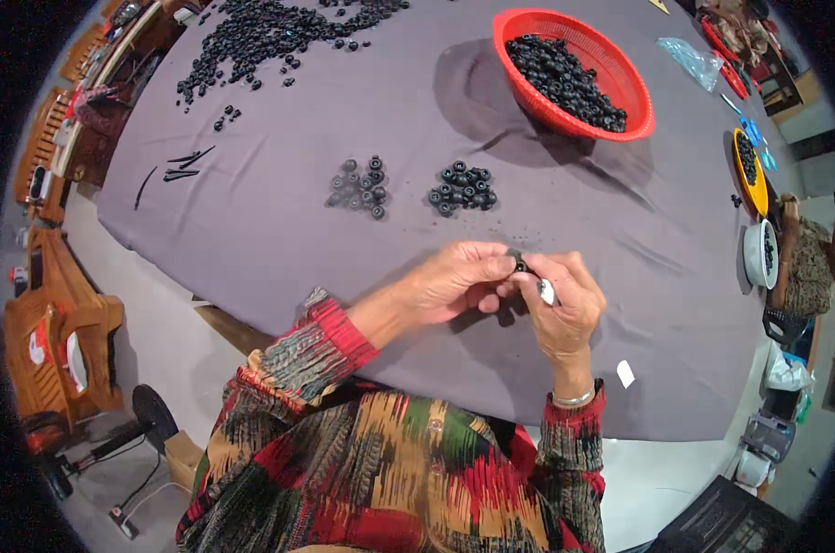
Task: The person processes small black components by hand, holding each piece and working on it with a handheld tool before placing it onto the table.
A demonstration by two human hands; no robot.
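Close to the table's near side, my left hand (456, 280) and my right hand (566, 306) meet fingertip to fingertip. Between their thumbs and fingers they pinch a small black round piece (520, 266), mostly hidden by the fingers. A small white item (547, 292) shows against my right fingers; its kind I cannot make out. Just beyond the hands lie two small clusters of similar black round pieces, a left cluster (367, 191) and a right cluster (461, 188). Some pieces show a hollow, ring-like end. Dark crumbs are scattered near the right cluster.
A red plastic basket (635, 92) holding many black pieces stands at the far right. A large loose pile (251, 41) spreads at the far left, with thin black strips (182, 173) nearer. A white scrap (625, 373) lies right. Another person (809, 267) sits by a white bowl (751, 253).
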